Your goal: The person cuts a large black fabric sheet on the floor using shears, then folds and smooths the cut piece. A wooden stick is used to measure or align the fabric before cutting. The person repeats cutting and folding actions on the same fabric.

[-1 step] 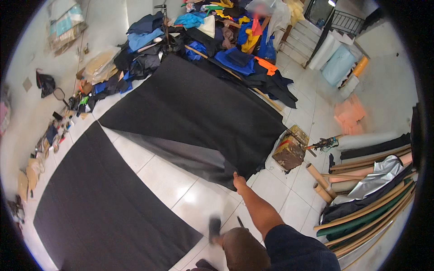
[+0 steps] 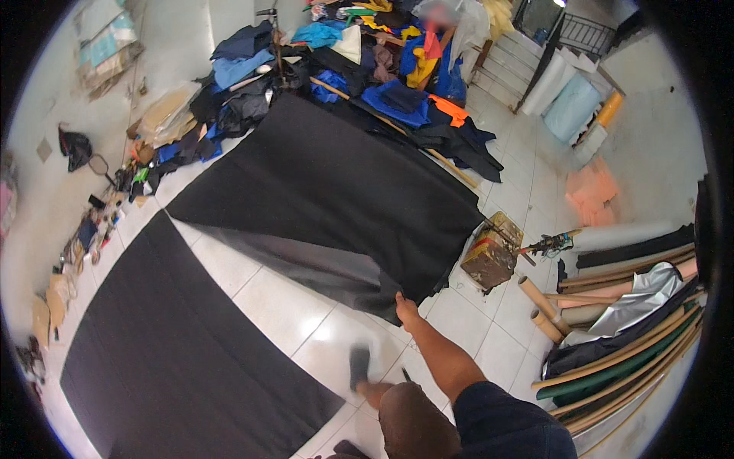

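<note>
My right hand (image 2: 407, 312) grips the near right corner of a large sheet of black fabric (image 2: 321, 183) and holds that edge up off the floor. Along the lifted edge the paler grey underside shows as a long fold. Left of it, a second piece of black fabric (image 2: 191, 352) lies flat on the tiles, almost touching the first at one far corner. My left hand is out of view.
Piled cloth (image 2: 397, 99) covers the far side, with a long wooden pole (image 2: 397, 126) before it. A worn box (image 2: 493, 256) stands off the sheet's right end. Fabric rolls (image 2: 627, 359) line the right wall; small clutter (image 2: 88, 229) lines the left. My foot (image 2: 359, 369) is between the fabrics.
My foot has shifted slightly left and up in the picture. The hand keeps hold of the fabric corner, and both sheets lie nearly the same.
</note>
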